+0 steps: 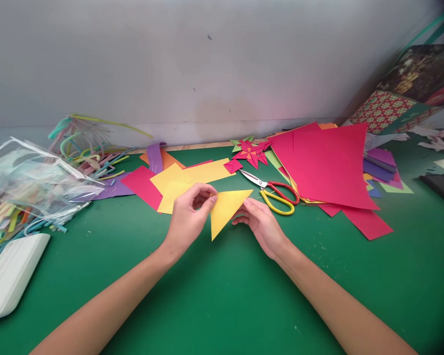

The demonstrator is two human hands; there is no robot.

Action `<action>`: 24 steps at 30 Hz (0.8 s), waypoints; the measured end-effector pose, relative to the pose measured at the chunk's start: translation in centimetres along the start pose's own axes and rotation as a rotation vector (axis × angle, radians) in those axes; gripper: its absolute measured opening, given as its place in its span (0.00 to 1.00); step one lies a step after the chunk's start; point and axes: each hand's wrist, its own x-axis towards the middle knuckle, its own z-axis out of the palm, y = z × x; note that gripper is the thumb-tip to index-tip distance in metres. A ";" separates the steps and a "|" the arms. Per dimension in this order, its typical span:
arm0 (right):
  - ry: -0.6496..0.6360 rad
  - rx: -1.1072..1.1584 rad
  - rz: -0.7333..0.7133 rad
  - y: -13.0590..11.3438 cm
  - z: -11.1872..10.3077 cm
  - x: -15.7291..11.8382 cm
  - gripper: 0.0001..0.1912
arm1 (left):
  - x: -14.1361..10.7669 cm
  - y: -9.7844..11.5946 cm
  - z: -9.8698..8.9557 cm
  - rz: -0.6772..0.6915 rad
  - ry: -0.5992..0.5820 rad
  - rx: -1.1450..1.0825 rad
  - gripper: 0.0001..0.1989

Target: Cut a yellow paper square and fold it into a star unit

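Note:
A yellow paper triangle (227, 208), apparently a folded sheet, is held up over the green table. My left hand (193, 213) pinches its upper left corner between thumb and fingertips. My right hand (261, 222) grips its slanting right edge, thumb in front and the other fingers partly behind. Just beyond the right hand lie scissors (272, 188) with one red and one yellow handle, blades pointing to the back left. Yellow paper pieces (172, 183) lie behind the left hand.
Large red sheets (323, 165) are stacked at the right. Folded paper stars (250, 152) lie by the wall. At the left are a clear plastic bag (40, 172), many coloured strips and a white flat device (13, 276). A patterned bag (388, 111) stands back right.

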 end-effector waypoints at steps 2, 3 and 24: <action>0.010 -0.054 -0.024 -0.1 -0.2 0.1 0.12 | 0.1 0.0 -0.1 0.001 -0.013 0.004 0.02; 0.025 -0.085 -0.035 -0.1 -0.3 0.2 0.12 | 0.1 0.0 -0.2 0.001 -0.022 0.008 0.02; 0.075 0.007 -0.055 0.1 -0.3 0.4 0.11 | 0.2 0.2 -0.3 -0.023 -0.065 0.024 0.04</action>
